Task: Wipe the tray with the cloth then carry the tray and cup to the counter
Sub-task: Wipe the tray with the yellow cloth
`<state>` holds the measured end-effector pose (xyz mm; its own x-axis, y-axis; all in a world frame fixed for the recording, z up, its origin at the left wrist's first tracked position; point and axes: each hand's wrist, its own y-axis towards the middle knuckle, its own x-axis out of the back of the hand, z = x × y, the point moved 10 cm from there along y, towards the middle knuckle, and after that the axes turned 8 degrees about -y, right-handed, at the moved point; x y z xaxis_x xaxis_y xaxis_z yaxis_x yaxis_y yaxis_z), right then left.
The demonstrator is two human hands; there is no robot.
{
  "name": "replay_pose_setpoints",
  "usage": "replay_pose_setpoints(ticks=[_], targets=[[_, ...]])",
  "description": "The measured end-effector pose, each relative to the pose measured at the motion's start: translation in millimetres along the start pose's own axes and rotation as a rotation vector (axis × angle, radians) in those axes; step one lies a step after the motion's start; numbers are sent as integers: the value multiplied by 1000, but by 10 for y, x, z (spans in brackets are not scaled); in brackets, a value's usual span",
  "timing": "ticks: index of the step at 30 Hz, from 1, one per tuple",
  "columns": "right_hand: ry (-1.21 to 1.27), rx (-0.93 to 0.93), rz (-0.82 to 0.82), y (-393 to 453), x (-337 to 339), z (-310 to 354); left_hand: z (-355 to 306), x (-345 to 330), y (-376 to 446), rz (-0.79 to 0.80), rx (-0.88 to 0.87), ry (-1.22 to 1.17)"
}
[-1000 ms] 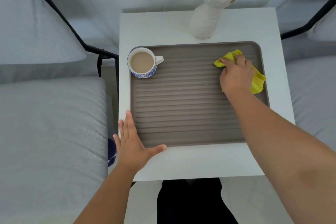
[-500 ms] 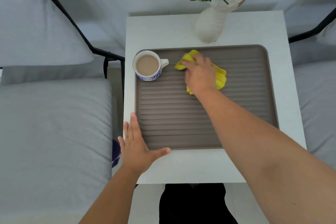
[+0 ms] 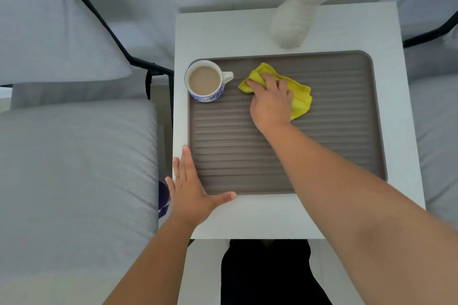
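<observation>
A ribbed grey-brown tray [image 3: 347, 131] lies on a small white table [image 3: 247, 32]. In the tray's far left corner stands a white cup with a blue pattern [image 3: 206, 81], full of milky drink, its handle pointing right. My right hand [image 3: 270, 100] presses a yellow cloth [image 3: 301, 96] flat on the tray, just right of the cup's handle. My left hand [image 3: 189, 190] lies flat with fingers spread against the tray's near left corner, thumb along the front rim.
A white vase with white flowers [image 3: 293, 20] stands on the table just behind the tray. Grey cushioned seats with black frames flank the table: one on the left [image 3: 74, 168], another on the right [image 3: 436, 119]. My dark trousers [image 3: 267, 272] show below the table's front edge.
My right hand has swept the yellow cloth leftward across the far part of the tray, from its right end to beside the cup. My left hand has stayed at the tray's corner.
</observation>
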<state>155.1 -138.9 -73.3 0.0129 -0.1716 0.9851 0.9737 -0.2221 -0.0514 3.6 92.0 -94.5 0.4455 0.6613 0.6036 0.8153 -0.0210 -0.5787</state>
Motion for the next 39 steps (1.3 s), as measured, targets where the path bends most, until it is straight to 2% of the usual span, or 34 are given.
replay_pose_setpoints(ticks=[3, 6, 8, 10, 12, 14, 16, 22, 26, 28, 33, 37, 39], targets=[[12, 95, -45, -234, 35, -250, 6, 2, 8, 0, -4, 8], [-49, 34, -163, -463, 186, -919, -4, -4, 7, 1, -13, 22], [-72, -112, -199, -649, 264, -1382, 5, -5, 3, 1, -16, 20], [-66, -333, -198, -811, 300, -1642, -8, -8, 5, 0, -23, 35], [-41, -562, -190, -905, 280, -1645, -16, -18, 14, 2, -27, 46], [12, -646, -174, -906, 233, -1379, -21, -21, 15, 4, -22, 49], [40, -557, -152, -856, 178, -957, -18, -15, 16, 2, -18, 64], [25, -115, -65, -844, -6, 233, 0, -18, 26, -9, -9, 53], [-68, 181, -9, -788, -70, 376, -5, -14, 20, -16, -17, 61], [-97, 260, -17, -776, -24, 230, -1, -15, 18, -12, -13, 57], [-110, 113, -78, -810, 163, -712, -12, -14, -6, -5, -28, 49], [-81, -103, -199, -907, 341, -1518, -27, -8, -6, -7, -36, 63], [-79, -245, -200, -951, 373, -1760, -32, -4, -7, -8, -37, 67]])
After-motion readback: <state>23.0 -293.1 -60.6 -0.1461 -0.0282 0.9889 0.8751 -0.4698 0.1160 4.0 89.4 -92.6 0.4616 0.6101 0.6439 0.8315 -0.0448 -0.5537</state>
